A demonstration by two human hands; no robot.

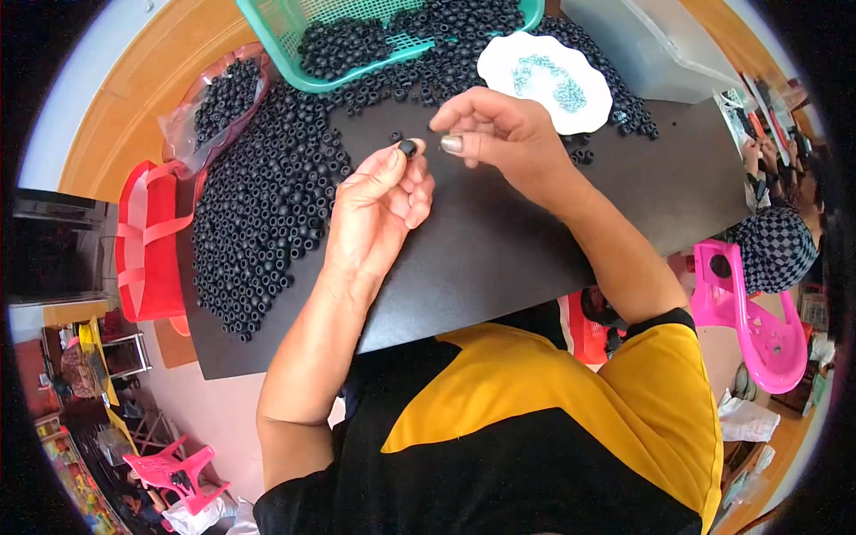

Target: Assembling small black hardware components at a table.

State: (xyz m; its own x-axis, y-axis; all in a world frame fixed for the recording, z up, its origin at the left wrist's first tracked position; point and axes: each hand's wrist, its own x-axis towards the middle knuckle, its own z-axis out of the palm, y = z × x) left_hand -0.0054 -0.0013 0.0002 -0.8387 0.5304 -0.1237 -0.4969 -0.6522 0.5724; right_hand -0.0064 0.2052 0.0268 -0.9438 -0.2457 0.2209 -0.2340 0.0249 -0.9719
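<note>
Right now the left hand (379, 209) pinches a small black ring-shaped piece (407, 147) between thumb and forefinger, raised just above the middle of the black table (535, 223), while the right hand (504, 134) hovers just beside it with fingers curled together toward the piece, and I cannot tell whether they hold anything. To my eye the work goes best with the piece kept steady at the very fingertips, its opening turned toward the right hand, and both wrists low over the board so a slip drops it onto the table. A broad heap of like black pieces (267, 196) covers the table's left side up to the far edge, where a green basket (294, 36) holds more. A white scalloped dish (593, 89) of pale blue bits sits toward the far right, a clear bag (187, 120) of pieces at the far left corner. Pink plastic chairs (758, 312) stand on the floor beside the table
</note>
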